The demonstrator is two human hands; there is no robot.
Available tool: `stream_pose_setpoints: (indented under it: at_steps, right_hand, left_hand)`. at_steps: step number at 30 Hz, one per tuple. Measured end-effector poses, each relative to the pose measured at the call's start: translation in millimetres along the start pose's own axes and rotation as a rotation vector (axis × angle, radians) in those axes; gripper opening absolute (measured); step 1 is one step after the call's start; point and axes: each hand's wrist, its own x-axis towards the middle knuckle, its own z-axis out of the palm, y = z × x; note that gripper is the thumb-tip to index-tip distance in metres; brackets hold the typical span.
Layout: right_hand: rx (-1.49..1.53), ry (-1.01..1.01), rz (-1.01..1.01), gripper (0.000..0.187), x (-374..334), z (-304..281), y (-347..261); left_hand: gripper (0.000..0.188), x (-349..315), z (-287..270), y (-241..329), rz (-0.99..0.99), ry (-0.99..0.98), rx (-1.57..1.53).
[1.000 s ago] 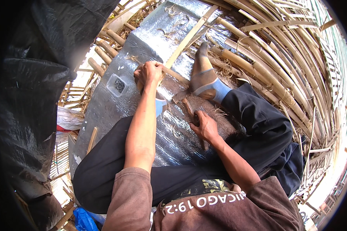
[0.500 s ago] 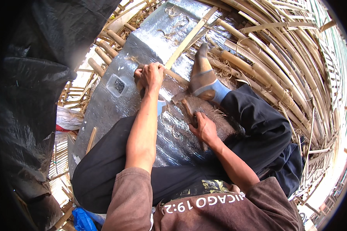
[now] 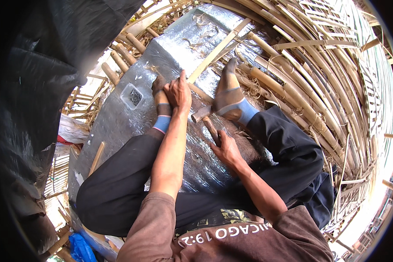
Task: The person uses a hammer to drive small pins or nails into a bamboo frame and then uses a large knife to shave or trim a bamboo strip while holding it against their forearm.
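My right hand is wrapped round the wooden handle of a hammer, whose metal head lies between my feet. My left hand has curled fingers and a raised fingertip, beside my left socked foot. It rests at the near end of a long pale bamboo strip, where a short bamboo piece meets it and runs toward my right socked foot. Whatever my left fingers pinch is hidden. Left of that foot, a clear plastic tub holds small dark pieces, too small to tell.
I sit on a shiny grey sheet with scattered shavings. Many bamboo poles lie along the right. A black tarp hangs at the left, and a loose bamboo stick lies by my left knee.
My left hand has moved right, off my left foot and toward the strip's near end. The hammer has lifted slightly and shifted in my right hand.
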Motion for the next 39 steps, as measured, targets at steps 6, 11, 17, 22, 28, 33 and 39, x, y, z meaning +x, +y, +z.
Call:
stream_pose_setpoints:
  at_steps: [6,11,17,22,28,33,39]
  right_hand:
    - [0.115,0.005,0.013,0.05,-5,-13,-10]
    - [0.134,0.03,-0.044,0.054,-5,-12,-1]
    - [0.588,-0.043,0.023,0.045,3,-34,-34]
    - [0.679,-0.039,-0.05,0.044,37,-39,-45]
    - [0.94,-0.258,0.211,0.042,72,-46,-54]
    - [0.681,-0.182,0.163,0.028,94,-32,-60]
    - [0.338,-0.142,-0.001,0.021,111,-28,-54]
  left_hand:
    - [0.042,-8,12,13,-0.294,0.116,-0.388]
    - [0.02,-21,25,-4,-0.289,0.208,-0.561]
    - [0.012,-20,24,-1,-0.307,0.245,-0.512]
    - [0.012,-22,18,12,-0.435,0.238,-0.509]
    - [0.012,-22,18,12,-0.436,0.234,-0.577]
    - [0.015,-23,15,13,-0.406,0.198,-0.563]
    - [0.015,-23,14,11,-0.411,0.175,-0.599]
